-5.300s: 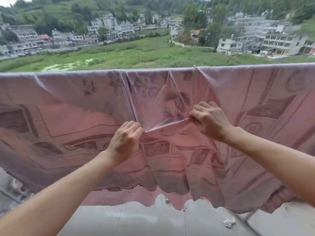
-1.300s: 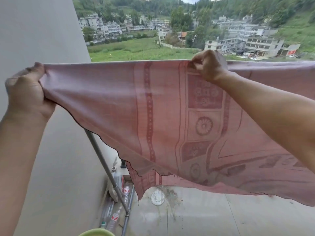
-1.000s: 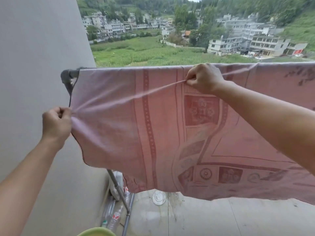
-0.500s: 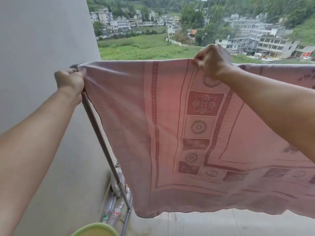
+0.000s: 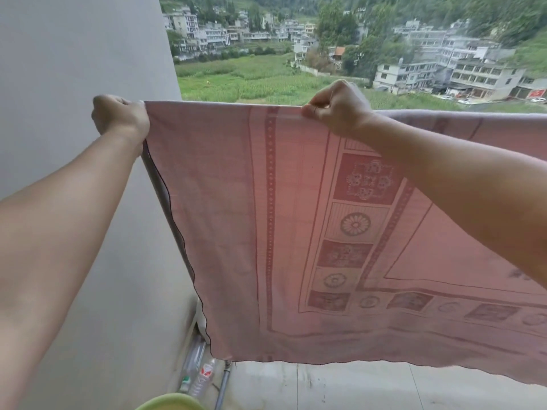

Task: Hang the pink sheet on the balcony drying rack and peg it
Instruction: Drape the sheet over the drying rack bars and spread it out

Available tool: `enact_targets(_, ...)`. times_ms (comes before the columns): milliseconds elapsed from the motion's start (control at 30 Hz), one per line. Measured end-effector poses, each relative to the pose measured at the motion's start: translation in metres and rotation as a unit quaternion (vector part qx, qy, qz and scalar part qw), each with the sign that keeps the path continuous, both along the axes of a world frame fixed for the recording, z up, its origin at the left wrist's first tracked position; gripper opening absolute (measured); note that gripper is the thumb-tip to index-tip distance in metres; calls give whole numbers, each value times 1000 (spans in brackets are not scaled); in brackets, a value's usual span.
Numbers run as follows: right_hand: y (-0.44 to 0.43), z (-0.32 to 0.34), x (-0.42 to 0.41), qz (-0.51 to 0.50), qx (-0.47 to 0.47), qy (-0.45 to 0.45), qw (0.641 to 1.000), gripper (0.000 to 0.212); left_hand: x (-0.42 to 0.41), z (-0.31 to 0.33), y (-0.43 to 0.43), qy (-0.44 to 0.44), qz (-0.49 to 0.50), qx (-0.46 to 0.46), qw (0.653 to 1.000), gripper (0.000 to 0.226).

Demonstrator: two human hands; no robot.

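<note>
the pink sheet point(image 5: 222, 217) hangs over the top rail of the drying rack point(image 5: 155, 179). the rail itself is hidden under the fold. the sheet's long axis runs along that rail, from the rack's wall end toward its far end and out of the frame. the near face drops flat between the two grips.

the left hand point(image 5: 120, 118) is curled tight on the sheet's top corner at the rack's wall end, just above the slanting leg. the right hand point(image 5: 337, 109) pinches the top fold further along the rail, thumb and fingers closed on cloth. beyond it, toward the rack's far end, the fold sits a little lower and looser.

by my reading this is the spreading step and pegging is not begun, since no peg shows anywhere. the corner at the wall end looks the natural first spot. the left hand sits right on it, so the right would be the one free to fetch a peg.

plastic bottles point(image 5: 198, 377) lie at the rack's foot, a green basin point(image 5: 171, 402) shows nearer the camera, and a grey wall point(image 5: 74, 54) stands beside the rack's end.
</note>
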State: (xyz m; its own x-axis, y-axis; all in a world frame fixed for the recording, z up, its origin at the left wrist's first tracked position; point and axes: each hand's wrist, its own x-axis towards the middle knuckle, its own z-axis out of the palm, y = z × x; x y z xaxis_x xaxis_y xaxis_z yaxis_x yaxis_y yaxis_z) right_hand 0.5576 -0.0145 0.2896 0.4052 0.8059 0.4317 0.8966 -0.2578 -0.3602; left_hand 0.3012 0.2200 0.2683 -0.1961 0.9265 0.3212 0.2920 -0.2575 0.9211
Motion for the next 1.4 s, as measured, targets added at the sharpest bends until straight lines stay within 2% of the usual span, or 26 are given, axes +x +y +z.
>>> enact_targets(67, -1, 2, 12, -20, 37, -10, 999, 22, 12, -2, -2, 15, 18, 7, 1000, 36)
enact_targets(167, 9, 5, 4, -1, 61, -38, 997, 22, 8, -3, 4, -9, 55, -3, 998, 31)
enact_targets(300, 7, -8, 10, 32, -5, -44, 999, 26, 10, -12, -1, 1, 54, -6, 999, 27)
enact_targets(433, -4, -3, 20, 36, 40, -40, 998, 28, 14, -14, -9, 27, 48, 1, 999, 14)
enact_targets(567, -21, -7, 31, 9, 41, -56, 998, 43, 16, -8, -16, -2, 53, -26, 998, 21)
enact_targets(633, -39, -15, 43, -16, 15, -80, 997, 48, 21, -6, -25, 52, 46, -20, 997, 6)
enact_targets(700, -60, -25, 54, -35, 19, -94, 995, 51, 31, -8, -41, 169, 32, 40, 984, 24)
enact_targets(767, -84, -31, 67, -49, 54, -92, 993, 49, 50, -12, -70, 263, -1, 160, 951, 37)
enact_targets(867, -124, -34, 93, -99, 73, -107, 987, 45, 97, -22, -127, 318, -119, 293, 894, 32)
enact_targets(967, -171, -30, 128, -174, 61, -104, 977, 40, 151, -32, -170, 365, -219, 351, 834, 40)
enact_targets(1033, -196, -26, 148, -202, 70, -91, 973, 32, 177, -34, -181, 352, -228, 362, 833, 41)
enact_targets(1133, -210, -14, 173, -235, 94, -78, 964, 19, 204, -26, -180, 262, -246, 369, 857, 23)
enact_targets(1200, -212, -12, 181, -235, 97, -92, 963, 17, 207, -26, -177, 239, -247, 391, 854, 20)
enact_targets(1300, -220, -27, 183, -197, 177, -129, 956, 16, 202, -36, -169, 229, -223, 432, 843, 24)
enact_targets(1400, -222, -56, 185, -133, 159, -161, 965, 13, 205, -46, -168, 264, -166, 430, 847, 23)
